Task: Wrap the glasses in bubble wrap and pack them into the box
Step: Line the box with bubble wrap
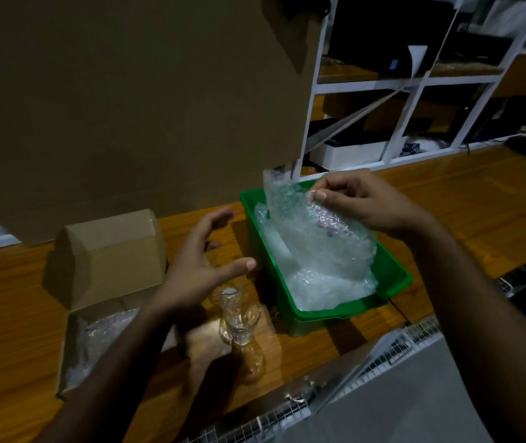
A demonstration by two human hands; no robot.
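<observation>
**Pulling a sheet out, with glasses under my wrist**

From the head view: my right hand [360, 199] pinches the top edge of a sheet of bubble wrap [316, 231] between thumb and fingers, lifting it out of the green tub [396, 276]; its lower part sits down among the other wrap in the tub. My left hand [204, 266] hangs released, fingers spread, gripping nothing, above the table between the box and the tub.

The risk, as I judge it: two bare glasses [239, 314] stand on the table [447, 199] just below my left hand, close together, one partly behind the other; a careless drop of that wrist, or the sheet swinging across as it comes free, could tip them; they look tall and narrow, so they would go over easily. The sheet may also drag its neighbours out of the tub if it clings.

Around: the box [105, 282] lies open at my left, flap raised, some wrap already inside, though I cannot tell whether it holds a glass; a big sheet of cardboard [127, 107] stands behind it; white shelves [408, 91] sit beyond the tub; a wire mesh edge [392, 350] runs near me. The glasses stand between my left hand and any clear spot for spreading the sheet.
</observation>
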